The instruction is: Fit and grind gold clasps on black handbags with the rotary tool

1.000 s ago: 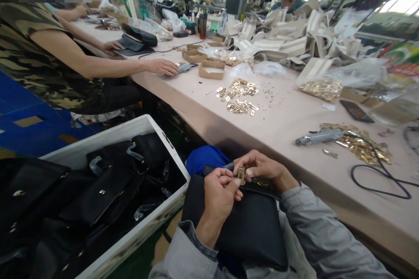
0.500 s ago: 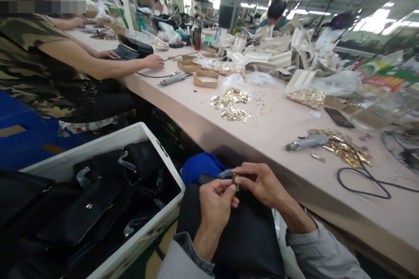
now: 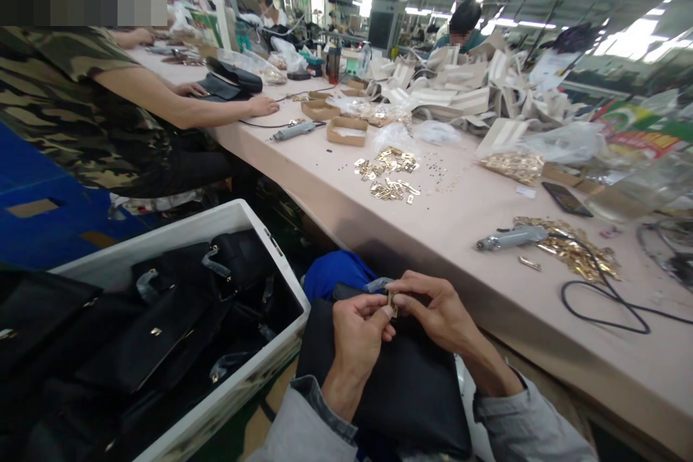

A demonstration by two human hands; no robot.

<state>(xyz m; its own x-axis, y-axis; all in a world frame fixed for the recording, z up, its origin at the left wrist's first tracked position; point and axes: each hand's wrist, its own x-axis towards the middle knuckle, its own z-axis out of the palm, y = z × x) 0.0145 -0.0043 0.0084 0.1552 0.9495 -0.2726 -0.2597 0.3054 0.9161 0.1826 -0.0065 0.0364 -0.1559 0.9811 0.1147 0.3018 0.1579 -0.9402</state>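
A black handbag (image 3: pixel 411 390) rests on my lap, over blue cloth (image 3: pixel 338 273). Above its upper part, my left hand (image 3: pixel 358 332) pinches a small gold metal clasp piece (image 3: pixel 392 301) between thumb and fingers. From the other side my right hand (image 3: pixel 433 307) grips the same piece with thumb and index finger. Clear plastic wrap (image 3: pixel 379 284) shows just behind the fingertips. How the clasp piece sits against the bag is hidden by my fingers.
A white crate (image 3: pixel 243 375) of black bags stands at my left. On the table (image 3: pixel 460 231) lie gold metal parts (image 3: pixel 579 249), a grey electric screwdriver (image 3: pixel 512 237) with a looped cable, a phone (image 3: pixel 566 198) and small cardboard boxes (image 3: pixel 346 131). A co-worker in camouflage (image 3: pixel 130 86) works at the left.
The view has shifted slightly, so the scene sits a little further right. Both hands keep their pinch on the clasp piece, which has turned a little.
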